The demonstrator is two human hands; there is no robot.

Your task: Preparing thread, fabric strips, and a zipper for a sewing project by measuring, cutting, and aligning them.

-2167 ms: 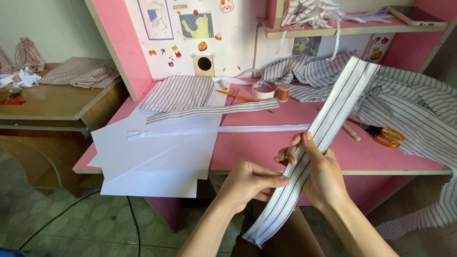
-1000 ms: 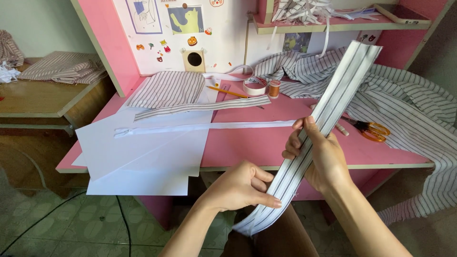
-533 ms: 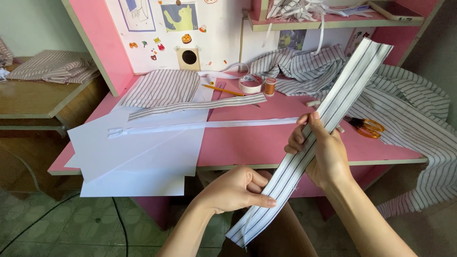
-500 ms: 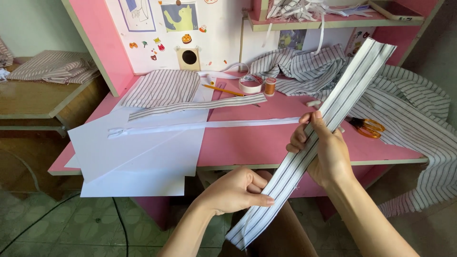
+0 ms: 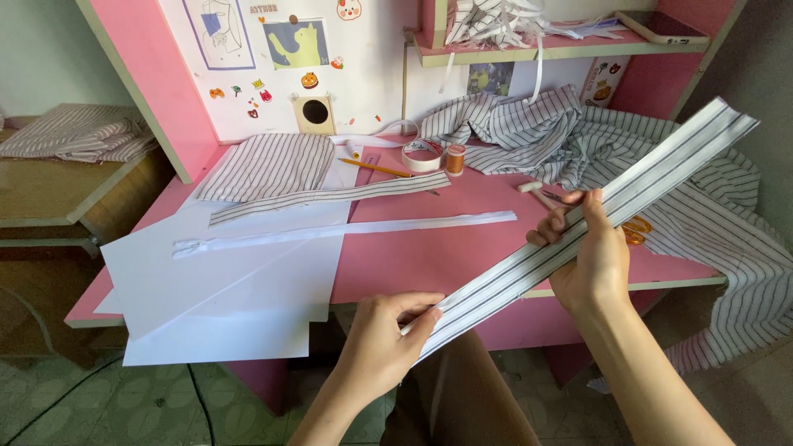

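Observation:
I hold a long folded strip of white fabric with dark stripes slanting from lower left to upper right in front of the pink desk. My left hand pinches its lower end between thumb and fingers. My right hand grips the strip around its middle, thumb on top. The strip's upper end sticks out past the desk's right side.
On the desk lie white paper sheets, a white zipper, a narrow striped strip, a striped fabric piece, a pencil, a tape roll, a thread spool, orange scissors and heaped striped cloth.
My left hand slid down the strip toward its lower end and my right hand shifted slightly right, stretching the strip straighter. The camera moved closer to the desk.

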